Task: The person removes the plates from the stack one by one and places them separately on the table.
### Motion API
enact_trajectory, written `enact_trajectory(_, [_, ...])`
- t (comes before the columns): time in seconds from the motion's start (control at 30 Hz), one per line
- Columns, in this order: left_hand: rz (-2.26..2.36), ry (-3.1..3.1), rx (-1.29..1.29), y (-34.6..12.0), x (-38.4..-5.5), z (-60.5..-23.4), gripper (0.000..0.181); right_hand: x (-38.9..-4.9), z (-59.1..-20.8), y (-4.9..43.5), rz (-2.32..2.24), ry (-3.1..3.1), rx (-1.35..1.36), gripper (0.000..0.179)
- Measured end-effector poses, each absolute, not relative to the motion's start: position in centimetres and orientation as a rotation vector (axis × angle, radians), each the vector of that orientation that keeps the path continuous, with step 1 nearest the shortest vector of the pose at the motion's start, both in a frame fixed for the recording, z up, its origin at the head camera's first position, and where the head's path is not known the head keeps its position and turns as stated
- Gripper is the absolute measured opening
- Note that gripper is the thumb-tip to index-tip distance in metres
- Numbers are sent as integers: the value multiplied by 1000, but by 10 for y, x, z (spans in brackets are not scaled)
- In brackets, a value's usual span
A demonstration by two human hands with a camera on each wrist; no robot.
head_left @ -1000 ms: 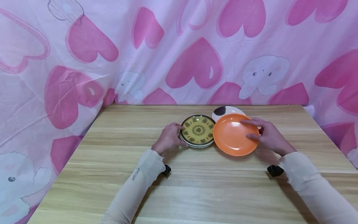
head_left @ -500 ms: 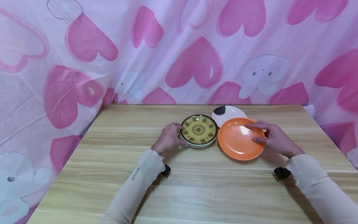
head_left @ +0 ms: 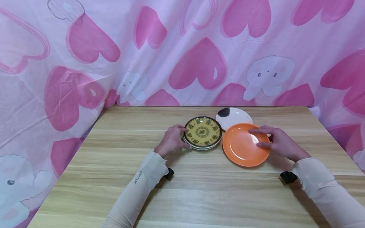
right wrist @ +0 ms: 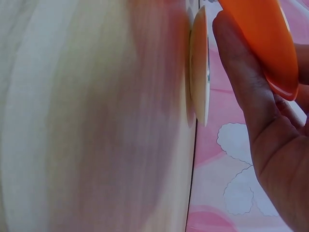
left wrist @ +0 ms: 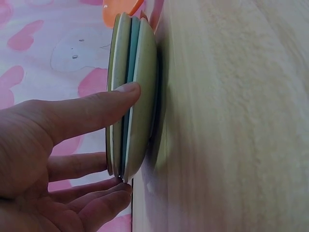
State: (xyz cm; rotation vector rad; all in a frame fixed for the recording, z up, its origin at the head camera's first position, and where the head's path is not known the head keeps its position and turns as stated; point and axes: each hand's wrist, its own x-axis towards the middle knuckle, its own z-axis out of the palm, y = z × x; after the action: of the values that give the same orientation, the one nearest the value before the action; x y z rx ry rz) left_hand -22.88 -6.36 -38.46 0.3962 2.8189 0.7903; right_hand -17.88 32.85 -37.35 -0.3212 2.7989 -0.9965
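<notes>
My right hand (head_left: 280,142) holds an orange plate (head_left: 239,148) by its right edge. The right wrist view has the orange plate (right wrist: 265,43) raised off the table, with the thumb against its side. To its left is a short stack of small plates, topped by a yellow plate (head_left: 202,132) with a dark rim and dark patterns. My left hand (head_left: 172,141) grips the stack's left edge. In the left wrist view, the thumb lies across the stacked plates (left wrist: 142,121) and the fingers are at their far edge. The orange plate partly covers a white plate (head_left: 235,117) with a black spot.
The wood-grain table (head_left: 182,196) stretches in front of both arms. A pink curtain (head_left: 154,66) with hearts and white animal figures hangs along the back and left side. Black straps (head_left: 288,176) sit at the wrists.
My right hand has drawn the orange plate to the right and toward me, away from the stack. More of the white plate shows behind it. My left hand stays on the stack.
</notes>
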Motion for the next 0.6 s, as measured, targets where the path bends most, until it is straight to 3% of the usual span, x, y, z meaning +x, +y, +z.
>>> enact_trajectory(0.6, [756,2825,397,-62,-228,-383,85,-180,-381,327,-952,2771,-419,53])
